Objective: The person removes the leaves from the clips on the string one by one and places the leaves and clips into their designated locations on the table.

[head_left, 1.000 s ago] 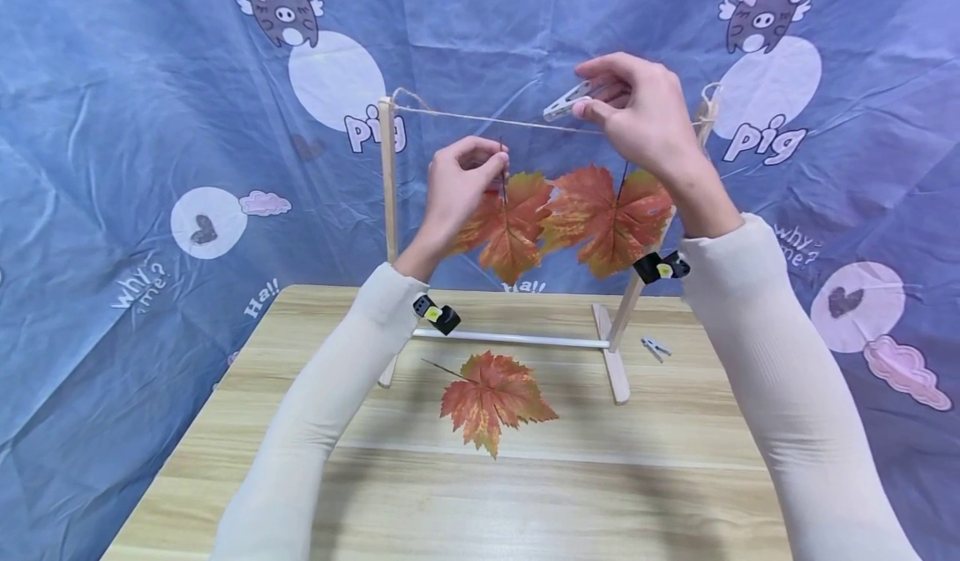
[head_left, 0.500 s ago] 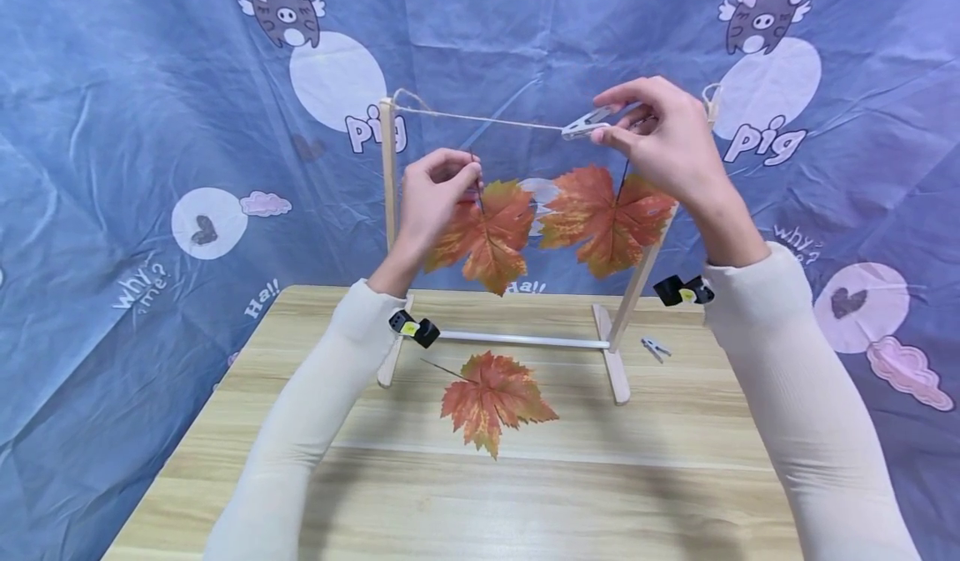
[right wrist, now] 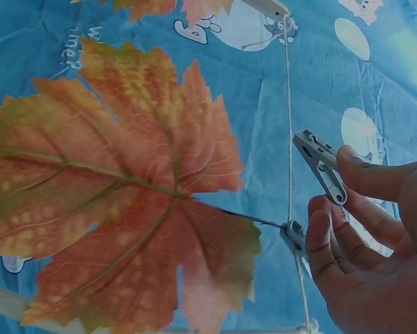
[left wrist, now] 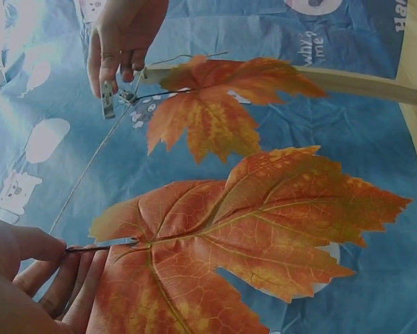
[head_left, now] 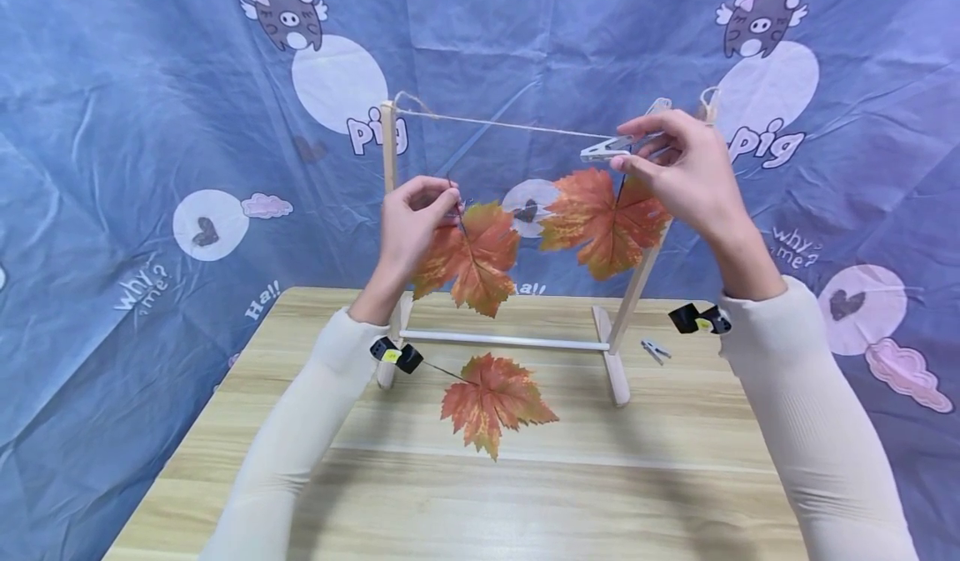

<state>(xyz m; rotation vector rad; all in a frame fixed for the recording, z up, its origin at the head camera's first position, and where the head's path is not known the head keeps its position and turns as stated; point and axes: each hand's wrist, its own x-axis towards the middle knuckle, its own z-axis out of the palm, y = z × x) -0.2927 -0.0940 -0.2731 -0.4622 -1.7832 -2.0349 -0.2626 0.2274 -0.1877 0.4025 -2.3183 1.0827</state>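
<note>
In the head view my left hand [head_left: 408,226] pinches the thin dark stem of an orange-red artificial leaf [head_left: 480,257], which hangs below the string [head_left: 510,124]. My right hand [head_left: 693,173] holds a grey clothespin [right wrist: 319,163] between thumb and fingers, close to the string near its right end. A second leaf [head_left: 600,221] hangs by its stem from another clothespin [right wrist: 294,238] clipped on the string, just beside my right fingers. In the left wrist view, the pinched stem [left wrist: 100,247] runs from my fingertips to the leaf base.
The string is tied between two wooden posts [head_left: 389,148] of a rack with a white bottom bar [head_left: 502,341]. A third leaf [head_left: 495,398] lies on the wooden table [head_left: 600,503] in front. Another clothespin [head_left: 656,350] lies right of the rack. A blue patterned cloth [head_left: 480,36] hangs behind.
My left hand has moved left and down with its leaf, away from the hanging leaf. My right hand has moved right and down with the clothespin, along the string toward the hanging leaf.
</note>
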